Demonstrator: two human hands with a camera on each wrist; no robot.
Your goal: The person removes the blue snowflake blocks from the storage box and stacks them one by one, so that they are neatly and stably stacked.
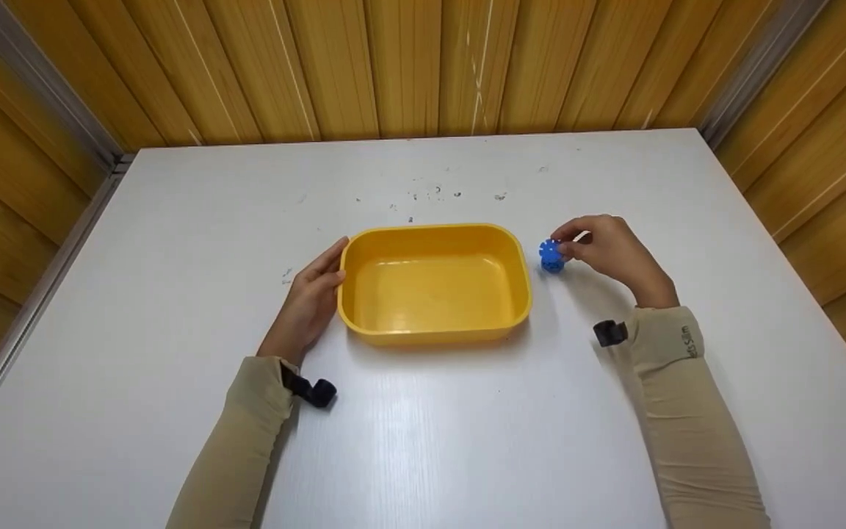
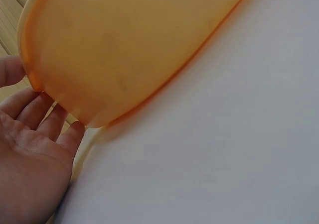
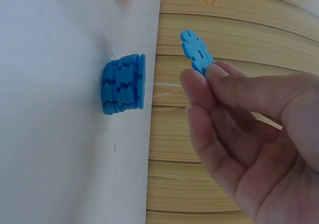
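Observation:
A yellow rectangular plastic basin [image 1: 434, 336] with rounded corners sits on the white table. My left hand [image 1: 309, 297] rests against its left end, the fingertips on the outer wall and the thumb at the rim. Between thumb and fingertips, my right hand [image 1: 606, 246] pinches a thin blue notched plastic disc [image 1: 549, 250]. In the right wrist view this disc [image 3: 197, 51] is held apart from a short stack of similar blue discs [image 3: 122, 84]. The stack stands on the table just right of the basin, partly hidden behind the held disc in the head view.
The white table [image 1: 423, 433] has dark scuff marks [image 1: 438, 192] beyond the basin. Wood-look panels [image 1: 405, 70] rise behind it and at both sides. A small black wrist camera [image 1: 610, 333] sticks out from the right sleeve, another [image 1: 320, 393] from the left.

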